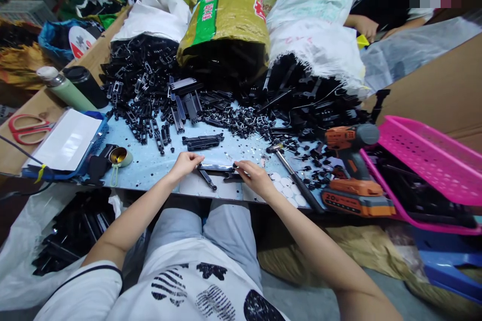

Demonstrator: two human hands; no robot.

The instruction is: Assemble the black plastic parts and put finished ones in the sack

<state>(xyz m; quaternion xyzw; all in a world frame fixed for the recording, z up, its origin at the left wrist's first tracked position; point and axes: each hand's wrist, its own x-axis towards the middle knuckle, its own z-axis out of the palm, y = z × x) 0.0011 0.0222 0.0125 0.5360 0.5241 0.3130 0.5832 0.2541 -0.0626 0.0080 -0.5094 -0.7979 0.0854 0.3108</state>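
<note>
My left hand (185, 163) and my right hand (253, 175) both pinch the ends of a long black plastic strip (216, 167) lying across the near edge of the pale blue table (150, 163). A short black piece (207, 179) lies just under the strip, between my hands. Behind it sit a few stacked black strips (203, 141) and a big heap of black plastic parts (150, 85). Small black rivets (244, 125) are scattered over the table's middle.
An orange cordless drill (348, 160) and a hammer (291, 173) lie to the right, next to a pink basket (425, 160). Left: a blue tray (66, 143), brass cup (119, 156), red scissors (26, 128), flasks (66, 88). Sacks (226, 15) stand behind. Another person's hand (363, 25) is far right.
</note>
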